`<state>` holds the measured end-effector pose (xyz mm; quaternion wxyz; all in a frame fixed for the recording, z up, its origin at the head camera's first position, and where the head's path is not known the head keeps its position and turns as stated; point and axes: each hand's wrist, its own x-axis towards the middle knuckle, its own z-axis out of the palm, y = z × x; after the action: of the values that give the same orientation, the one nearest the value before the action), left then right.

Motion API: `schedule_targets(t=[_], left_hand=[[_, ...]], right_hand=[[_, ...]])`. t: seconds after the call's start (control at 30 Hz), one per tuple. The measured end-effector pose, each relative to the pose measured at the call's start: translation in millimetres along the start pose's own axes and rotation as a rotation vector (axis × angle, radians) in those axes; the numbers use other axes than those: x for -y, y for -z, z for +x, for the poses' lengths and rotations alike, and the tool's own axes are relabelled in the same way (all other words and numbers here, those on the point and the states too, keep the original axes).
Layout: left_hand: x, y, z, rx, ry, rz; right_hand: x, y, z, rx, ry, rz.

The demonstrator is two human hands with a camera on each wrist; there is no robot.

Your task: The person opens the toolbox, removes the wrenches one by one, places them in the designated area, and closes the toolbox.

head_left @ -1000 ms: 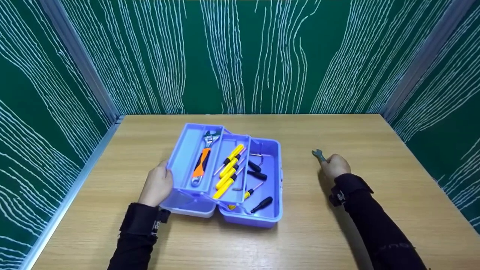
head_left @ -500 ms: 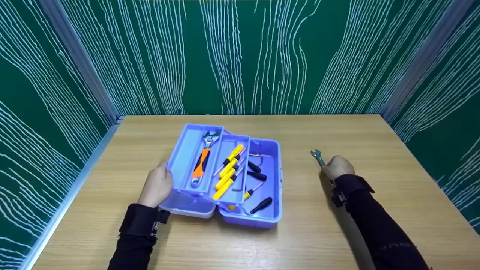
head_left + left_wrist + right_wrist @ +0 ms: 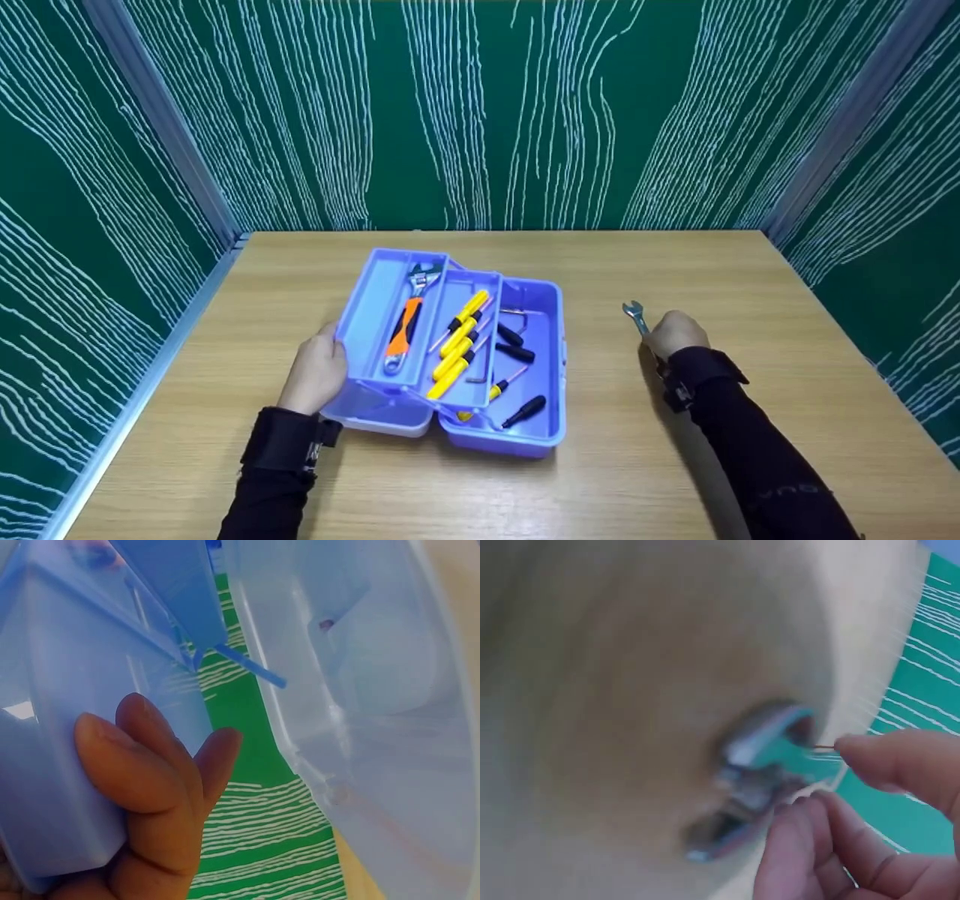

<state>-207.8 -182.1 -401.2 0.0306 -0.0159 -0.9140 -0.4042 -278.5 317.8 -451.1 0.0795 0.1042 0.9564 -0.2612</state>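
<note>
A lilac plastic toolbox (image 3: pixel 544 296) stands opened out in tiers on the wooden table. My left hand (image 3: pixel 316 371) grips the left end of its top tray (image 3: pixel 52 787), fingers curled round the wall. That tray holds an orange-handled adjustable wrench (image 3: pixel 405 326); the middle tray holds several yellow screwdrivers (image 3: pixel 459 330); black-handled drivers (image 3: pixel 523 409) lie in the bottom. To the right, my right hand (image 3: pixel 673 333) holds a small steel open-end spanner (image 3: pixel 636 314) just above the table; its jaw end (image 3: pixel 757 742) shows blurred in the right wrist view.
The wooden table (image 3: pixel 750 285) is walled by green panels with white lines at the back and both sides. A metal rail (image 3: pixel 150 375) runs along the left edge. Bare tabletop lies between the toolbox and my right hand.
The right hand with the spanner has shifted slightly towards me and tilted the spanner a little more upright. The left hand and the toolbox have stayed put.
</note>
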Motion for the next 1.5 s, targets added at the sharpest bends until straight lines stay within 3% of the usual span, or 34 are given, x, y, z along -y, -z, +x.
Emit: schedule_targets(t=[0.2,0.37,0.6,0.87,1.0,1.3,1.5], left_hand=[[1.0,1.0,-0.8,-0.007,-0.013,0.005],[1.1,1.4,-1.6,-0.014,-0.011,0.015],[-0.2,-0.4,-2.5,-0.014,0.008,0.000],[-0.9,-0.9,-2.3,0.001,0.029,-0.022],[-1.2,0.0,-2.8,0.015,0.046,-0.025],[0.9,-1.1,-3.0,-0.027,-0.035,0.026],[-1.5,0.4,-2.4,-0.032,-0.025,0.021]], right_hand=[[22.8,1.8,-10.6,-0.093,0.116,0.073],[48.2,-4.8,-25.9,-0.088,0.210,0.224],[80.8,-29.7,-47.3,-0.094,0.339,0.323],[95.9,-60.1,-66.8,-0.010,0.329,0.471],[94.9,-68.9,-69.8,-0.030,0.310,0.478],[90.7,-81.0,-71.4,-0.012,0.312,0.497],[90.6,-82.4,-71.9,0.014,0.307,0.492]])
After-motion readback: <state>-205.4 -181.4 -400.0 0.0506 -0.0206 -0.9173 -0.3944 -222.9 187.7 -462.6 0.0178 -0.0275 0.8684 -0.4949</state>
